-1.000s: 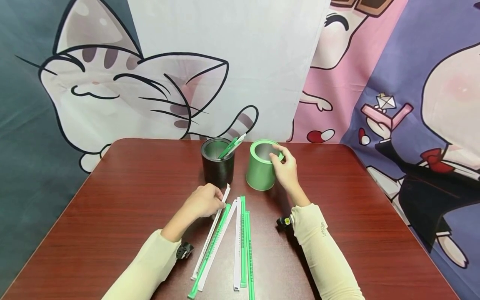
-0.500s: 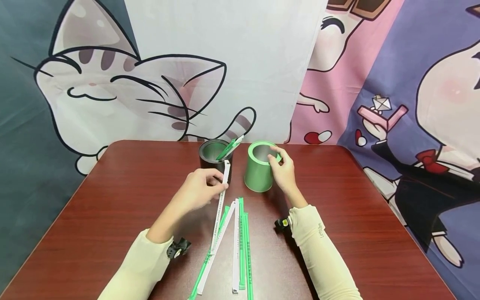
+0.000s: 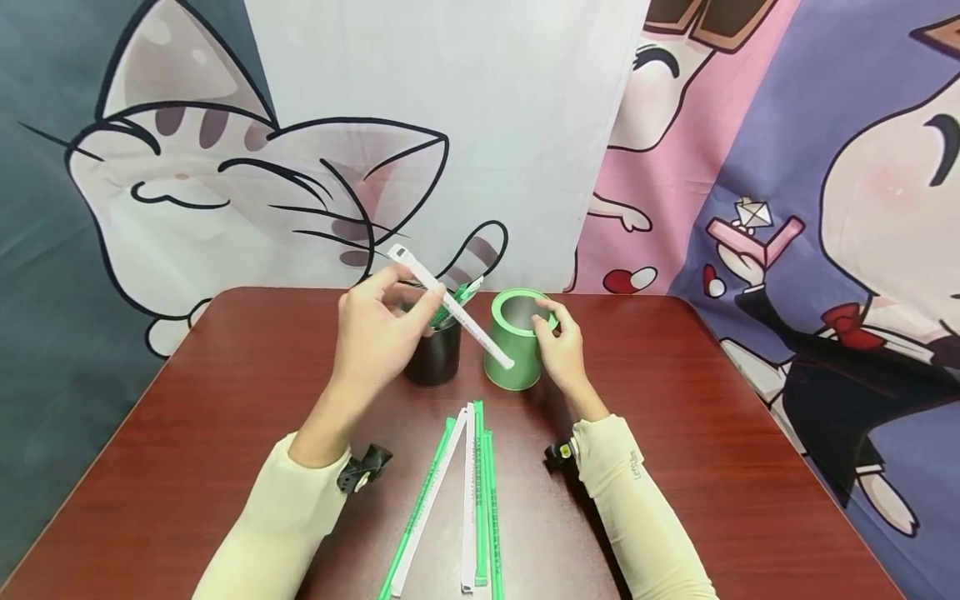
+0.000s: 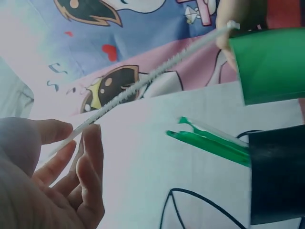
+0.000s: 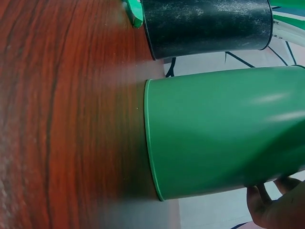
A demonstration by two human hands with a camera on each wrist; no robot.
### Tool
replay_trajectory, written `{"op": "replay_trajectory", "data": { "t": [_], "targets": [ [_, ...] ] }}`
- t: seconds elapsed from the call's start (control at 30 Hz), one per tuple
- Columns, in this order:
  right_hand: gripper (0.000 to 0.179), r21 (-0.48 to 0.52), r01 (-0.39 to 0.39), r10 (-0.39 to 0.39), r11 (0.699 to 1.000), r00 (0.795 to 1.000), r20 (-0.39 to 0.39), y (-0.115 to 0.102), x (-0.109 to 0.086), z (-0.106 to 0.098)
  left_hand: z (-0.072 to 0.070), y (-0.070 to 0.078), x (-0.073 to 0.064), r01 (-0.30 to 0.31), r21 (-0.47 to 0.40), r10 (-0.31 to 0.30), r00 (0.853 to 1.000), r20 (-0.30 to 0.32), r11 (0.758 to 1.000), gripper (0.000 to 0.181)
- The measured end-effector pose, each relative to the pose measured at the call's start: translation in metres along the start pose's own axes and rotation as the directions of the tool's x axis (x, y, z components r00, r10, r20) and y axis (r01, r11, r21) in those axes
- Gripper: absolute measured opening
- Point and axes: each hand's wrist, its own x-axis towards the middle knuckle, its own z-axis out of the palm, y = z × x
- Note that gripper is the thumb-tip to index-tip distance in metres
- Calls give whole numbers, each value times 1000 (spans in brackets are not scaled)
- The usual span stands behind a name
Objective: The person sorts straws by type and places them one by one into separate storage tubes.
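Observation:
My left hand [image 3: 372, 337] pinches a white paper-wrapped straw [image 3: 471, 326] between thumb and fingertips. The straw slants in the air, its lower end overlapping the green can [image 3: 529, 354] in the head view. Behind my left hand stands a black can [image 3: 432, 360], partly hidden; green and white wrapped straws [image 4: 209, 147] stick out of its mouth. My right hand [image 3: 562, 350] holds the green can at its right rim, thumb and fingers curled over the edge. That can stands upright, its base on the tabletop in the right wrist view.
On the red-brown wooden table [image 3: 240, 433], nearer the front, lie several more wrapped straws: a green one [image 3: 417, 508] beside a white one, and a white one [image 3: 469, 500] beside two green ones. A cartoon-printed cloth [image 3: 525, 125] hangs behind the table's far edge.
My left hand has picked the white straw off the table, raised it toward the cans and tilted it. My right hand has stayed at the green can's rim.

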Motion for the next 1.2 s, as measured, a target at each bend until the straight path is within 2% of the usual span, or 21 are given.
{"op": "replay_trajectory", "data": {
  "t": [0.13, 0.23, 0.37, 0.6, 0.7, 0.83, 1.0, 1.13, 1.2],
  "targets": [
    [32, -14, 10, -10, 1000, 1000, -7, 1, -1, 2, 6, 4, 6, -86, -29, 84, 994, -66, 996, 13],
    [31, -21, 31, -31, 999, 999, -21, 2, -1, 3, 12, 4, 9, -130, -50, 125, 987, -99, 990, 15],
    [30, -28, 40, -40, 999, 999, -19, 4, -2, 5, 23, 1, 12, -135, -23, 132, 985, -113, 991, 14],
    [30, -43, 21, -22, 999, 1000, -18, 8, -4, 7, 40, -7, 11, -74, 122, 80, 996, -49, 990, 12],
    [30, -32, 27, -28, 999, 999, -15, 9, -4, 6, 45, -9, 10, -73, 206, 78, 997, -14, 976, 13],
    [31, -20, 32, -33, 999, 999, -11, 10, -4, 5, 50, -11, 9, -107, 310, 95, 994, 53, 945, 22],
    [31, -25, 22, -22, 999, 1000, -14, 10, -5, 5, 47, -15, 5, -103, 363, 64, 991, 119, 926, 41],
    [31, -23, 38, -38, 999, 999, -27, 10, -3, 4, 39, -17, -3, -67, 375, 7, 987, 159, 925, 42],
    [30, -19, 47, -47, 999, 998, -33, 9, -1, 3, 35, -18, -8, -41, 382, -38, 980, 197, 923, 39]
  ]
}}
